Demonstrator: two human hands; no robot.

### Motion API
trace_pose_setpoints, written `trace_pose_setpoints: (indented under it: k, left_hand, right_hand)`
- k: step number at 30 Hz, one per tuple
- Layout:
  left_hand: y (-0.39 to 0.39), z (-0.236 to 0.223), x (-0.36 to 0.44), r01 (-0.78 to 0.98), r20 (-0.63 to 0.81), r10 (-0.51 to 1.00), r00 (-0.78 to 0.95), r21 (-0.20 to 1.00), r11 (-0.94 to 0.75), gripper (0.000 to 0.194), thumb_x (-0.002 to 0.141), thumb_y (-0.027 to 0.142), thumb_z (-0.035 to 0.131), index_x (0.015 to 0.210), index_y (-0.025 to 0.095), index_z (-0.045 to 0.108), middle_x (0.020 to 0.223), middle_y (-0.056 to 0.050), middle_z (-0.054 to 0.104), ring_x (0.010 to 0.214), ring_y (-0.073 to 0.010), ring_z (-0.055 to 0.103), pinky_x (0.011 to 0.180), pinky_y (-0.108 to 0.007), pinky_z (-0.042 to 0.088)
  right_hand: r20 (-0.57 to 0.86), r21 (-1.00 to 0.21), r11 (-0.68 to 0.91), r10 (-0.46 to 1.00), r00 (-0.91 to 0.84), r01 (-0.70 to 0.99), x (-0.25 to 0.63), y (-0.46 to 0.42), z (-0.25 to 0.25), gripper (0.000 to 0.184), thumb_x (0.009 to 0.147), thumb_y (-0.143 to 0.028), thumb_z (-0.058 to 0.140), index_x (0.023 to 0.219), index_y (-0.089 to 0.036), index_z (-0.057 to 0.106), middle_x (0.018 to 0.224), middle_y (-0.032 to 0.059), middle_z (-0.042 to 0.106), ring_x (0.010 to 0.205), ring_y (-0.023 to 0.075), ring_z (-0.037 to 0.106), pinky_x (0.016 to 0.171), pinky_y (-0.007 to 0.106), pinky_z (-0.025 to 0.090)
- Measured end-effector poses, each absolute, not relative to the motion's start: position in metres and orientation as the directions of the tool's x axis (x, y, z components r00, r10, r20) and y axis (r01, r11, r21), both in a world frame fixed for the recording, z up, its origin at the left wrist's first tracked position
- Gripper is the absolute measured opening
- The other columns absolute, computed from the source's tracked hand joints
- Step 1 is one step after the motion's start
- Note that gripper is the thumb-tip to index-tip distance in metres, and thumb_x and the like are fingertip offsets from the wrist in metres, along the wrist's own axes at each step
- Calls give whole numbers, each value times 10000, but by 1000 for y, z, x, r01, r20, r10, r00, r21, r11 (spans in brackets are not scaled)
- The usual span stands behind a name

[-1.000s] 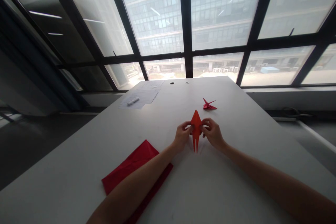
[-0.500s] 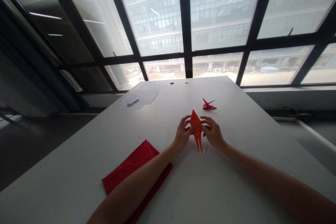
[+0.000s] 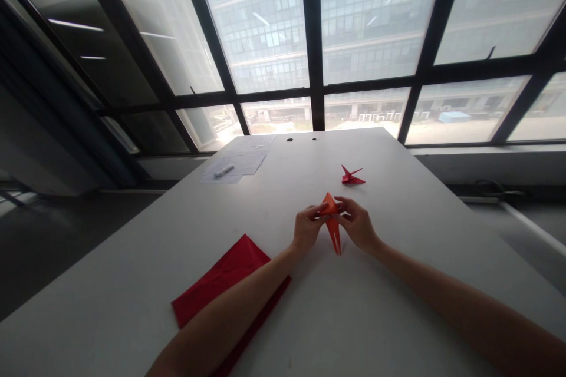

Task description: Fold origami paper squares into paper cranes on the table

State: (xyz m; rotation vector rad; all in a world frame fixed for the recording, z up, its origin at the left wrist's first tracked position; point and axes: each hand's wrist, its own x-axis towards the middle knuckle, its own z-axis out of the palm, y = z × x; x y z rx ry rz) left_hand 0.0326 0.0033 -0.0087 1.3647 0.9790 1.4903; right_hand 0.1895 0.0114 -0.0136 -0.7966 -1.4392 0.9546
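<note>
An orange folded origami paper point(image 3: 332, 230) is held between my two hands above the white table. It has a pointed top and two narrow legs pointing toward me. My left hand point(image 3: 308, 226) pinches its left side, with fingers across the upper part. From the right, my right hand point(image 3: 357, 221) grips the other edge between thumb and fingers. A finished-looking red paper crane point(image 3: 352, 176) stands beyond my right hand, apart from it. Under my left forearm lies a stack of red paper point(image 3: 225, 274), partly hidden by the arm.
On the white table point(image 3: 283, 336), printed sheets point(image 3: 247, 160) lie at the far left with a white marker-like tube point(image 3: 224, 171) on them. Two round holes are near the table's far edge. Large black-framed windows rise behind it.
The orange paper first turned so that its legs swung to the right. Its upper part now looks bent and shorter, and my left fingers have come over its front.
</note>
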Motion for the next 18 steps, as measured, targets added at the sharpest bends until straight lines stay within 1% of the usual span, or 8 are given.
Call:
trace_pose_setpoints:
  k: [2, 4, 7, 9, 12, 15, 18]
  left_hand:
    - [2, -7, 33, -101, 332, 942, -43, 937, -335, 291, 693, 302, 807, 961, 193, 776, 1045, -94, 696, 937, -251, 665, 833, -384, 555]
    - [1, -6, 33, -114, 348, 936, -44, 929, -351, 268, 702, 313, 802, 945, 202, 780, 1124, -101, 662, 977, -256, 657, 842, -385, 561]
    - [0, -5, 33, -113, 365, 930, -42, 923, -367, 240, 713, 323, 796, 922, 205, 784, 1244, -110, 594, 998, -254, 653, 835, -373, 573]
    - [0, -5, 32, -103, 385, 922, -41, 916, -387, 213, 738, 323, 777, 917, 207, 784, 1288, -111, 557, 1002, -248, 651, 825, -364, 577]
    - [0, -6, 31, -56, 447, 893, -52, 892, -449, 182, 770, 305, 751, 929, 219, 780, 1282, -108, 545, 1035, -237, 631, 841, -355, 568]
    - [1, -6, 30, 40, 499, 863, -75, 866, -498, 132, 790, 274, 727, 897, 215, 775, 1206, -104, 575, 1029, -218, 617, 843, -346, 554]
    - [0, -4, 31, 105, 506, 862, -36, 859, -500, 124, 800, 224, 701, 915, 203, 743, 1142, -92, 610, 1037, -215, 612, 846, -345, 540]
  right_hand:
    - [436, -900, 432, 895, -96, -58, 189, 11, -14, 418, 775, -321, 695, 1170, -215, 612, 981, 65, 686, 828, 195, 639, 724, 339, 562]
    - [436, -900, 431, 895, -97, -67, 189, 11, -13, 408, 781, -326, 697, 1164, -215, 612, 994, 65, 687, 828, 194, 641, 725, 338, 563]
    - [440, -898, 434, 892, -102, -73, 190, 10, -12, 374, 814, -337, 668, 1162, -210, 617, 1029, 78, 688, 869, 203, 651, 755, 349, 564]
    - [438, -899, 433, 892, -112, -72, 190, 9, -10, 370, 828, -351, 654, 1167, -208, 622, 1054, 87, 691, 898, 213, 659, 779, 361, 567]
    - [428, -903, 422, 899, -97, -75, 189, 9, -9, 372, 815, -381, 673, 1136, -194, 642, 1056, 94, 702, 907, 230, 670, 787, 378, 576]
    - [409, -910, 405, 912, -29, -94, 189, 10, -10, 331, 821, -412, 665, 1045, -169, 678, 962, 92, 725, 830, 231, 686, 753, 391, 588]
    - [409, -908, 410, 912, 30, -82, 190, 13, -12, 292, 807, -395, 681, 985, -166, 705, 900, 80, 736, 788, 224, 690, 746, 384, 587]
